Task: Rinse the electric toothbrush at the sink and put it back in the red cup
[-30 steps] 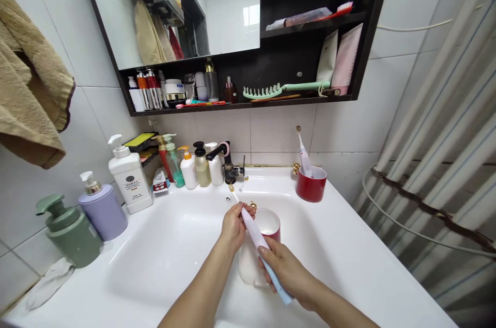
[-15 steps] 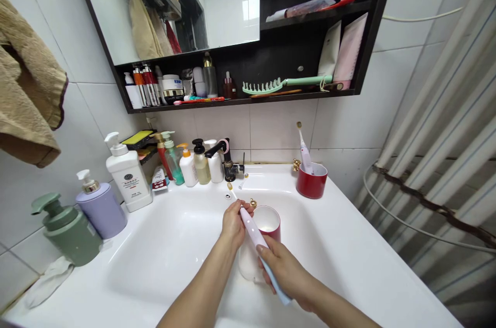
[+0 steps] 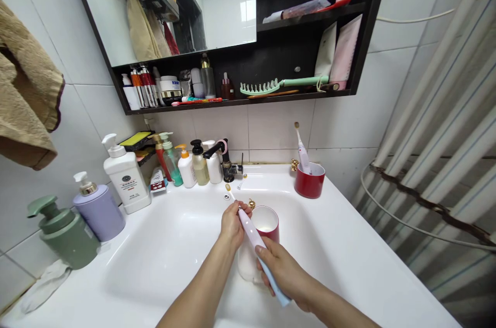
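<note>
Right hand (image 3: 281,267) curled snugly around the electric toothbrush (image 3: 250,229).

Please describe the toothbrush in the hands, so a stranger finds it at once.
Over the wide white basin, the left hand and right hand hold a slim toothbrush, pink with a blue lower end. Unlike the pale toothbrush in the round red cup, it is held.

The tiled wall (image 3: 279,129) is pale and glossy, with a yellowish seam (image 3: 267,164) behind the white sink (image 3: 360,245). A dark cabinet (image 3: 271,67) hangs above, with open shelves (image 3: 310,18) and a mirror (image 3: 222,13) (a bright patch of light (image 3: 248,10) shows in it). Off-white pipes (image 3: 442,111) slant along the right side, and a tan towel (image 3: 27,85) hangs at the left.
</note>
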Motion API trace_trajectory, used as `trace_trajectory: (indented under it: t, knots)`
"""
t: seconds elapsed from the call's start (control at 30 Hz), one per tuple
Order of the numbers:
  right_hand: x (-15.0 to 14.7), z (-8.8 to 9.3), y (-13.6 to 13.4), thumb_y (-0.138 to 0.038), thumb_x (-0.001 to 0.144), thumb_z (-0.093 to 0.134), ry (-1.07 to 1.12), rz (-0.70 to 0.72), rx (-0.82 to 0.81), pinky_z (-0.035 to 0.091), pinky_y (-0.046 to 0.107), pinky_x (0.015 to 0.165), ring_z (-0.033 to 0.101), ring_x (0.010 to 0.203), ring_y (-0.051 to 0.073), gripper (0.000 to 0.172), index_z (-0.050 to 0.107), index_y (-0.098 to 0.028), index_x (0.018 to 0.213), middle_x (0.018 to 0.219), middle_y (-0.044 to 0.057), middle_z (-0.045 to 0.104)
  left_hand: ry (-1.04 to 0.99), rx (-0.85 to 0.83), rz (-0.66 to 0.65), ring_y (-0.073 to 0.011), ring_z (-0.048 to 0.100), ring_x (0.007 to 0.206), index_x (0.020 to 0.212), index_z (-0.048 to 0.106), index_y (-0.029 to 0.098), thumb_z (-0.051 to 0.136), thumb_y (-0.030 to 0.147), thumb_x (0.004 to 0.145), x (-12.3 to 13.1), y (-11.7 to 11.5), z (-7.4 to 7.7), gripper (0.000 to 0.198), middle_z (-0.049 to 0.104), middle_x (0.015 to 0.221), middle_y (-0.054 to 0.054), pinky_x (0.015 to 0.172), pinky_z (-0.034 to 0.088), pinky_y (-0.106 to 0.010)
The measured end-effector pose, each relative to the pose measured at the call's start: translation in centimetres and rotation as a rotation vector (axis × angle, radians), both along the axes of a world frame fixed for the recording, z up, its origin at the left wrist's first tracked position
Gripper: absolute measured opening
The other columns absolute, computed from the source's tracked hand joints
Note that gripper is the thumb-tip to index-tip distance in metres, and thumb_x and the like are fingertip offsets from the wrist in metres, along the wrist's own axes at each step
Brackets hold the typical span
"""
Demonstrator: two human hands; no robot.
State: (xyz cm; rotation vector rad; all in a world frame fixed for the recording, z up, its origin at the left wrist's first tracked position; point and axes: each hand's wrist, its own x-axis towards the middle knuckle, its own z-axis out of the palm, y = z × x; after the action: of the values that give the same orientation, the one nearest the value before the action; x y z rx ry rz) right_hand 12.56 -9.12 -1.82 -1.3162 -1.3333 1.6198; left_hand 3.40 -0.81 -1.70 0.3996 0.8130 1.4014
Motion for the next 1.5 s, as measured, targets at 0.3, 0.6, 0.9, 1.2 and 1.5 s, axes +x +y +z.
trace_trajectory:
  t: [0.3,0.6,0.9,1.2,1.5]
  knots:
    - [0.1,-0.2,-0.3,-0.035,0.072,0.030,-0.018,0.027,-0.015,0.030,0.016,0.032,0.038,0.039,0.003,0.019,0.038,-0.018,0.076,0.064,-0.002,0.042,0.015,0.002,0.012,-0.0072,0.051,0.044,0.061,0.046,0.012,0.040,0.015,0.070,-0.8,0.7,0.1,0.011,0.050,0.049,-0.001,0.050,0.043,-0.019]
    - [0.8,1.2,0.3,-0.040,0.071,0.034,0.084,-0.128,0.173,0.031,0.017,0.033,0.037,0.036,0.004,0.028,0.036,-0.021,0.092,0.057,-0.005,0.040,0.330,0.050,-0.070,-0.0081,0.053,0.049,0.061,0.042,0.013,0.048,0.018,0.065,-1.5,0.7,0.1,0.009,0.055,0.058,-0.004,0.049,0.042,-0.019]
    - [2.3,2.3,1.0,-0.039,0.069,0.038,0.168,-0.345,0.166,0.031,0.018,0.034,0.039,0.038,0.005,0.028,0.039,-0.019,0.089,0.056,-0.005,0.042,1.091,0.092,-0.089,-0.0089,0.052,0.050,0.065,0.052,0.012,0.047,0.018,0.063,1.1,5.8,1.4,0.008,0.055,0.056,-0.003,0.051,0.042,-0.021]
    - [2.0,2.1,0.9,-0.038,0.070,0.036,0.188,-0.266,0.160,0.029,0.017,0.034,0.037,0.036,0.004,0.029,0.037,-0.020,0.093,0.056,-0.005,0.042,1.569,0.002,-0.056,-0.0195,0.054,0.077,0.066,0.058,0.013,0.049,0.012,0.057,2.9,11.9,0.1,0.012,0.060,0.078,-0.011,0.063,0.039,-0.025]
    - [2.2,1.8,1.7,-0.039,0.071,0.035,0.205,-0.275,0.116,0.030,0.017,0.035,0.037,0.037,0.004,0.026,0.038,-0.020,0.089,0.057,-0.005,0.042,1.836,0.105,0.045,-0.0203,0.049,0.087,0.084,0.053,0.019,0.038,0.028,0.067,1.4,11.2,-0.2,0.024,0.052,0.096,-0.009,0.069,0.035,-0.030]
